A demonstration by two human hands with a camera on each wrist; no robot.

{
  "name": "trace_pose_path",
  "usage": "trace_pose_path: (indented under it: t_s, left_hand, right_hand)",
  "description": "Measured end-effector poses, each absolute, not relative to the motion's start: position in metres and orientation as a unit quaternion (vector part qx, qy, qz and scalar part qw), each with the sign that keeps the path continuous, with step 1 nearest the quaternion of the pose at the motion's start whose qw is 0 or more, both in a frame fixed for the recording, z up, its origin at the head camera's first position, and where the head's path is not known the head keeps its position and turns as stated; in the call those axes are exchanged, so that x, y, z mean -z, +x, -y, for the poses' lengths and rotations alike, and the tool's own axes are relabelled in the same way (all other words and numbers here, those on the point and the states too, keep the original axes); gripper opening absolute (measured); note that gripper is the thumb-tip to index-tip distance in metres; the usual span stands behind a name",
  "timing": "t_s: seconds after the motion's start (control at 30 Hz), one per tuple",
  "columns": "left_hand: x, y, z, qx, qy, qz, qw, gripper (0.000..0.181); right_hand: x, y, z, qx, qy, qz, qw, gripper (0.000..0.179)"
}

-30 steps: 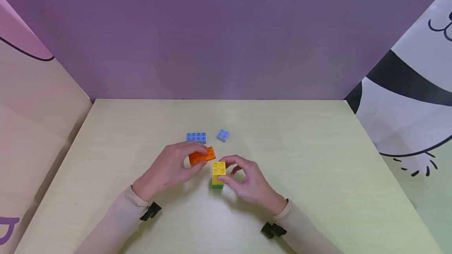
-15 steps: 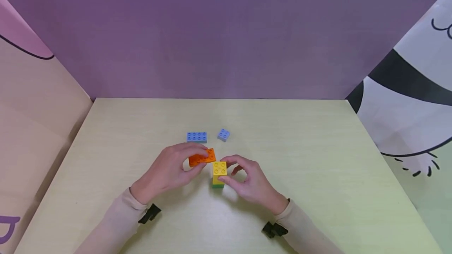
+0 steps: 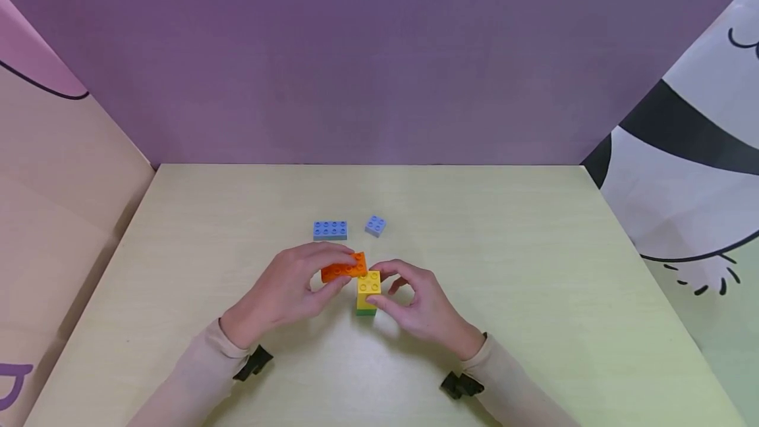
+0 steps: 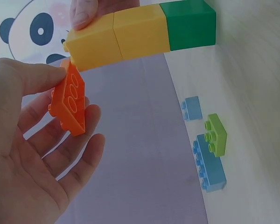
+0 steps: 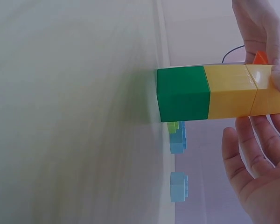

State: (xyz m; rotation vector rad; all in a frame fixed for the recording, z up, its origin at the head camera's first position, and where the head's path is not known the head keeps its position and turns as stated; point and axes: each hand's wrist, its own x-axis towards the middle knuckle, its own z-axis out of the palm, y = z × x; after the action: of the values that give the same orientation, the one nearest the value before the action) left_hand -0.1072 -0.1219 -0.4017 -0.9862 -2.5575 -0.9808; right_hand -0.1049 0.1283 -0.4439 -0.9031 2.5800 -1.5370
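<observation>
My left hand (image 3: 287, 290) pinches an orange toy building brick (image 3: 344, 271) between thumb and fingers, tilted, just behind and left of a tower's top. That tower stands upright on the table: a green brick (image 4: 190, 25) at the bottom and two yellow bricks (image 3: 368, 284) above it. Thumb and fingers of my right hand (image 3: 422, 305) grip the top yellow brick from the right side. In the left wrist view the orange brick's hollow underside faces the tower, and one corner meets the top yellow brick's outline; whether they touch I cannot tell.
Behind the hands lie a long blue brick (image 3: 330, 230) and a small blue brick (image 3: 375, 226). A light green brick (image 4: 216, 135) shows near the long blue one in the left wrist view; my left hand hides it from the head view. A purple wall (image 3: 367, 58) borders the table's back.
My left hand has shifted the orange brick a little to the right and nearer me, to the yellow top of the tower. My right hand keeps its grip in place.
</observation>
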Motion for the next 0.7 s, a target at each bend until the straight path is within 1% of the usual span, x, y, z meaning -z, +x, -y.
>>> trace_pose_path:
  t_s: [0.3,0.7]
  left_hand:
    - [0.4008,-0.1041,0.1175,0.324,-0.346,0.875,0.097,0.026]
    - [0.4001,-0.1012,0.1131,0.326,-0.362,0.866,0.112,0.024]
  right_hand:
    - [0.4449,-0.1055,-0.128,0.486,-0.297,-0.822,-0.001,0.036]
    - [0.444,-0.1053,-0.1262,0.49,-0.3,-0.818,0.002,0.038]
